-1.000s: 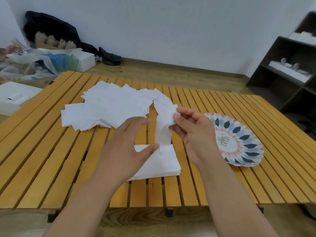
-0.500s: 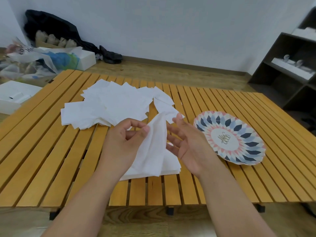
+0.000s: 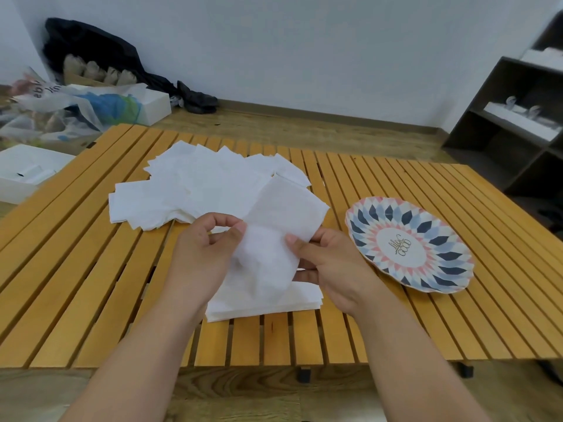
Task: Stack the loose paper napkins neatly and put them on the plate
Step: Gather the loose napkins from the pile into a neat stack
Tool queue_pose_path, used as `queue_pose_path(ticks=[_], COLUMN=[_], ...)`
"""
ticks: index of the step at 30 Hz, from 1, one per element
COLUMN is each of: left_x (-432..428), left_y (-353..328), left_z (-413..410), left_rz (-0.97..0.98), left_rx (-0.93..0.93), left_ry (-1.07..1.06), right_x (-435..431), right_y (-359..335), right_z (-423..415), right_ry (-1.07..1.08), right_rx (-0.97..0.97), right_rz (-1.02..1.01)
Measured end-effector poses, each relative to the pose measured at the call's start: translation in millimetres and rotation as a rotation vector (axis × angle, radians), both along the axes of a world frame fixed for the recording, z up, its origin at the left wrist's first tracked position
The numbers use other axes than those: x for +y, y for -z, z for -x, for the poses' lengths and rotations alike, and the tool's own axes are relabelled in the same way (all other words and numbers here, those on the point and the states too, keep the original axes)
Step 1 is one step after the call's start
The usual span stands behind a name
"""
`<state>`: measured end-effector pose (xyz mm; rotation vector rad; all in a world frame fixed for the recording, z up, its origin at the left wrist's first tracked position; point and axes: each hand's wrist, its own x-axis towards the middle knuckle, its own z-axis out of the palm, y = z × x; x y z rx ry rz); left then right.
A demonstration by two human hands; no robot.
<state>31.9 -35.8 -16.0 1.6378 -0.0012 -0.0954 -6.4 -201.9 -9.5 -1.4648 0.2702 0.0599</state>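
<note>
A person's two bare hands hold one white paper napkin [image 3: 280, 226] up over a slatted wooden table [image 3: 396, 330]. The left hand [image 3: 201, 257] pinches the napkin's left edge between thumb and curled fingers. The right hand [image 3: 332, 263] pinches its right edge under the thumb. The napkin's long axis runs from the table's near edge toward its far right corner, with the broad end pointing away from the person.

Directly under it, near the middle of the near edge, lies a squared stack of napkins [image 3: 274, 303]. A loose, fanned pile of napkins [image 3: 198, 190] spreads toward the far left corner.

Toward the right edge sits a scalloped plate [image 3: 408, 243] ringed with blue, grey and pink diamonds. Gold lettering at its centre reads "GOOD" under a script word too small to make out.
</note>
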Motion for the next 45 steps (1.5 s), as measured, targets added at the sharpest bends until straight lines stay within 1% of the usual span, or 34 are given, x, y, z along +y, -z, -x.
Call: queue_pose_path(ticks=[2, 4, 6, 8, 11, 13, 15, 17, 19, 22, 24, 30, 31, 32, 34, 35, 36, 37, 40, 43, 45], left_x=[1.7, 5.1, 9.5, 11.7, 11.2, 12.2, 15.7, 18.4, 19.5, 18.0, 16.2, 5.9, 5.2, 5.2, 4.6, 3.2, 1.6, 0.4, -0.6, 0.6, 1.1], left_y=[-1.4, -2.6, -4.2, -6.1, -5.8, -2.8, 1.8, 6.2, 10.6, 19.5, 23.9, 30.0, 30.4, 31.7, 35.6, 36.9, 36.3, 36.4, 42.0, 39.4, 35.7], left_z=[-1.4, -3.4, -4.6, -3.9, -2.8, -5.5, -9.2, -12.7, -14.3, -17.0, -17.5, -11.5, -9.8, -8.4, -6.3, -5.1, -4.1, -3.3, -4.0, -8.5, -14.1], left_rz=[-0.009, -0.062, -0.121, -0.168, -0.232, -0.223, -0.209, -0.200, -0.241, -0.449, -0.585, -0.882, -0.954, -1.031, -1.148, -1.162, -1.168, -1.177, -1.209, -1.194, -1.143], left_rx=[0.014, 0.020, 0.046, 0.074, 0.111, 0.150, 0.212, 0.261, 0.258, 0.178, 0.125, 0.016, -0.038, -0.130, -0.420, -0.534, -0.594, -0.606, -0.483, -0.505, -0.482], left_ry=[0.013, 0.058, 0.154, 0.272, 0.362, 0.343, 0.328, 0.303, 0.266, 0.232, 0.230, 0.198, 0.203, 0.200, 0.167, 0.156, 0.159, 0.183, 0.278, 0.210, 0.134], right_x=[-2.5, -5.8, -11.0, -16.2, -18.3, -17.3, -17.7, -19.5, -20.3, -18.2, -16.4, -7.9, -6.6, -5.4, -3.6, -2.5, -1.5, -0.4, 3.4, 5.5, 7.6], right_y=[0.3, -0.2, -0.4, 0.5, 5.7, 9.6, 13.4, 18.3, 25.1, 37.6, 45.0, 50.2, 48.8, 47.2, 46.0, 45.8, 45.9, 46.1, 47.0, 45.7, 43.0], right_z=[-0.7, -1.4, -1.7, -1.0, -1.0, -3.8, -6.5, -8.4, -9.6, -14.3, -17.8, -17.6, -16.5, -15.5, -14.6, -14.7, -15.1, -15.5, -15.5, -14.7, -14.2], right_ry=[-0.001, 0.007, 0.003, -0.012, -0.051, -0.009, 0.072, 0.097, 0.076, 0.057, 0.040, 0.000, 0.001, 0.005, 0.035, 0.056, 0.071, 0.077, 0.031, -0.015, -0.072], right_rx=[0.009, 0.032, 0.054, 0.080, 0.133, 0.146, 0.148, 0.152, 0.159, 0.174, 0.152, 0.097, 0.091, 0.085, 0.037, -0.008, -0.054, -0.093, -0.132, -0.206, -0.258], right_rz=[0.021, 0.000, -0.073, -0.096, 0.050, 0.123, 0.142, 0.191, 0.339, 0.618, 0.740, 1.113, 1.148, 1.168, 1.217, 1.263, 1.309, 1.346, 1.421, 1.489, 1.488])
